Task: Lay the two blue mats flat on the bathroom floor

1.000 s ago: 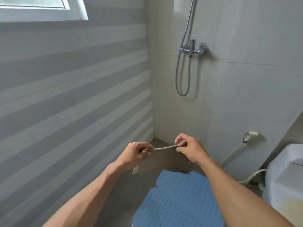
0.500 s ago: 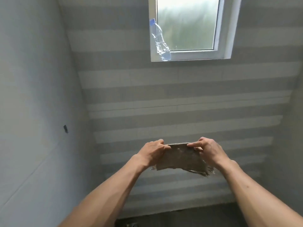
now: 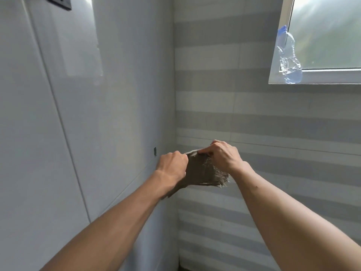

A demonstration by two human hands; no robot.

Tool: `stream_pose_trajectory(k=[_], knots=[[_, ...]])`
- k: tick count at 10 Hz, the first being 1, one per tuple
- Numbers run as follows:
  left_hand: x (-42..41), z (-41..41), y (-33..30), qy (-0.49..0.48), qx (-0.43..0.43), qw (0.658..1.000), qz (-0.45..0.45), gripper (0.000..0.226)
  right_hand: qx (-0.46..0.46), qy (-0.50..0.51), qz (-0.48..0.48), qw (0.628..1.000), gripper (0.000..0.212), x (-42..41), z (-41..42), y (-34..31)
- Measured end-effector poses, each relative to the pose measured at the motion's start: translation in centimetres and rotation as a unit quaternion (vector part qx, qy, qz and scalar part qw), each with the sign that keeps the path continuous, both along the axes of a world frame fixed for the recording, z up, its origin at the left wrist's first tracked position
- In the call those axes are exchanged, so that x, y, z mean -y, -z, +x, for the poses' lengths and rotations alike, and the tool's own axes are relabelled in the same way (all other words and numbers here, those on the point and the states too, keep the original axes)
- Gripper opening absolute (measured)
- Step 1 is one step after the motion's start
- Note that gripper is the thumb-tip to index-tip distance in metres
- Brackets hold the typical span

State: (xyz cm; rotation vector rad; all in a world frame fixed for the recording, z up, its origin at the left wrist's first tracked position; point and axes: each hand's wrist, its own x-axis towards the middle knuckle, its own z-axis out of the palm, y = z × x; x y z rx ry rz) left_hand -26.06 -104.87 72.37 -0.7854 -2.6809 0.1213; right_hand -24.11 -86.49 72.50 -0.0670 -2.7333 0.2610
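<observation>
Striped tiles fill the view; below the window (image 3: pixel 320 75), left hand (image 3: pixel 172 165) and right hand (image 3: pixel 220 156) pinch a frayed brown cloth (image 3: pixel 203 173). Blue mats unseen; better look down, set cloth aside.

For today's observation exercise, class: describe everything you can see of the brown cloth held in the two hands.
The brown cloth is a small, coarse piece of open-weave fabric, dull grey-brown, with loose threads fraying at its lower right corner. It is held up in the air before the wall corner, bunched and hanging down. The left hand has a closed grip on its left side; the right hand pinches its top edge. Nothing else touches it.
</observation>
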Motion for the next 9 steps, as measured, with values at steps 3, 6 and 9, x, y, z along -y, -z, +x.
stream_pose_trajectory(k=[3,6,9], knots=[[5.1,-6.2,1.7,-0.113,0.006,0.994,0.001,0.029,0.031,-0.068,0.056,0.996,0.053,8.2,-10.7,0.5],[3.3,-10.4,6.3,-0.123,0.015,0.991,-0.041,0.029,0.086,-0.070,-0.007,0.994,0.026,9.6,-16.5,6.4],[2.3,-9.4,14.7,-0.090,0.159,0.974,-0.134,0.034,0.136,-0.090,-0.142,0.976,0.049,7.7,-13.5,9.4]])
